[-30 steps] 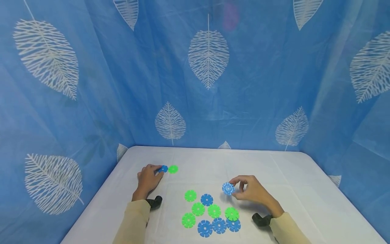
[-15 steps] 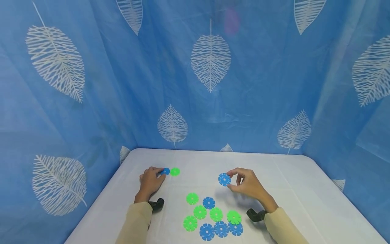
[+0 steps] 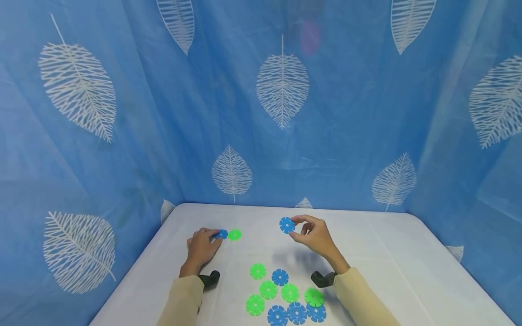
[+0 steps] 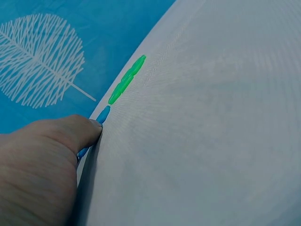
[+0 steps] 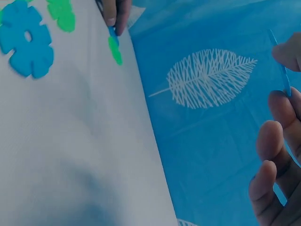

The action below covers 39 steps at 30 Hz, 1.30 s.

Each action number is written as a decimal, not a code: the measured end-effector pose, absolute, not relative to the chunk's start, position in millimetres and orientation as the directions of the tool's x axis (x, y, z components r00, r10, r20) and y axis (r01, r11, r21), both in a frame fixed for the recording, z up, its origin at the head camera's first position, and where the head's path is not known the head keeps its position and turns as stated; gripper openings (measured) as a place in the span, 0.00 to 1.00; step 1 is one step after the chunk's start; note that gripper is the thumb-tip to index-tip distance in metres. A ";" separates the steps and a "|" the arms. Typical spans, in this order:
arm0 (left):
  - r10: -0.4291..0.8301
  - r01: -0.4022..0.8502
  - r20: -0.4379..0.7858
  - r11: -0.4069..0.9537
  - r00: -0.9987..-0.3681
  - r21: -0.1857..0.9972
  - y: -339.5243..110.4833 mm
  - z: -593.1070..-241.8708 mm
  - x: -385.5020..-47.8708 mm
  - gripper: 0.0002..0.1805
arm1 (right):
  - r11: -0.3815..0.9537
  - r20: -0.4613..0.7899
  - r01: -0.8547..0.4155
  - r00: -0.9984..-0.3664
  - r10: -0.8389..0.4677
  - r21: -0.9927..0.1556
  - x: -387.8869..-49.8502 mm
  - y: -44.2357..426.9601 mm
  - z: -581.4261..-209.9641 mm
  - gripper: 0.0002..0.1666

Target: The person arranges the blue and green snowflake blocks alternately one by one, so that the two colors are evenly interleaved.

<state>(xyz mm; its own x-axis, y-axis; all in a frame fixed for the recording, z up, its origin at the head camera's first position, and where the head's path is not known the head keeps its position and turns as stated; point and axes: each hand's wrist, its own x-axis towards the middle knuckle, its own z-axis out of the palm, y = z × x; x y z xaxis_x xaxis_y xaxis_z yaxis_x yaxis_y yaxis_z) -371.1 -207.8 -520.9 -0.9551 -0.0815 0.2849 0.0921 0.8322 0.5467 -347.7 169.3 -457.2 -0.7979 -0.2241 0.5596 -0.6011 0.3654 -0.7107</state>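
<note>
My right hand (image 3: 317, 235) pinches a blue notched plastic disc (image 3: 287, 225) between thumb and fingertips, raised above the table. Seen edge-on in the right wrist view, that disc (image 5: 283, 70) sits between the thumb and a finger, with the other fingers curled apart from it. At the back left, my left hand (image 3: 202, 249) holds another blue notched disc (image 3: 222, 234) by its edge, thumb on the near side, low at the tabletop. A green notched disc (image 3: 234, 234) lies flat right beside it; in the left wrist view the green disc (image 4: 127, 80) appears edge-on, and the left thumb partly hides the blue one.
Several green discs (image 3: 268, 290) and blue discs (image 3: 280, 277) lie loosely on the white table (image 3: 387, 258), near its front. One green disc (image 3: 314, 297) overlaps a blue disc (image 3: 316, 313). A blue leaf-print curtain (image 3: 326, 136) encloses the back and sides.
My right hand has carried its blue disc leftward and farther back, away from the loose discs. The left hand stays at its disc. The head view has tilted slightly.
</note>
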 end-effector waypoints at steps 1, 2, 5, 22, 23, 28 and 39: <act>-0.081 0.091 0.282 0.833 -0.956 0.546 -207.9 -521.1 -370.4 0.23 | 0.353 0.546 -0.584 -0.811 -0.211 -0.731 -349.1 166.6 -457.4 0.22; -0.079 0.091 0.282 0.834 -0.956 0.544 -208.2 -521.3 -370.1 0.23 | 0.345 0.531 -0.566 -0.823 -0.199 -0.748 -351.2 163.7 -458.0 0.22; -0.076 0.091 0.279 0.838 -0.957 0.538 -208.9 -522.2 -370.7 0.23 | 0.333 0.509 -0.540 -0.841 -0.181 -0.773 -358.7 154.2 -461.8 0.21; -0.085 0.091 0.294 0.838 -0.952 0.538 -207.1 -521.5 -372.0 0.22 | 0.351 0.468 -0.495 -0.868 -0.163 -0.795 -385.4 88.6 -474.4 0.20; -0.086 0.090 0.293 0.838 -0.952 0.538 -206.9 -521.6 -371.5 0.22 | 0.350 0.458 -0.486 -0.874 -0.165 -0.801 -385.8 84.9 -474.9 0.20; -0.092 0.084 0.292 0.837 -0.952 0.540 -207.3 -522.6 -370.6 0.21 | 0.371 0.404 -0.450 -0.893 -0.198 -0.812 -388.1 68.2 -479.6 0.19; -0.092 0.083 0.287 0.834 -0.953 0.545 -207.5 -522.7 -372.8 0.21 | 0.397 0.352 -0.363 -0.930 -0.102 -0.843 -394.1 44.2 -492.5 0.19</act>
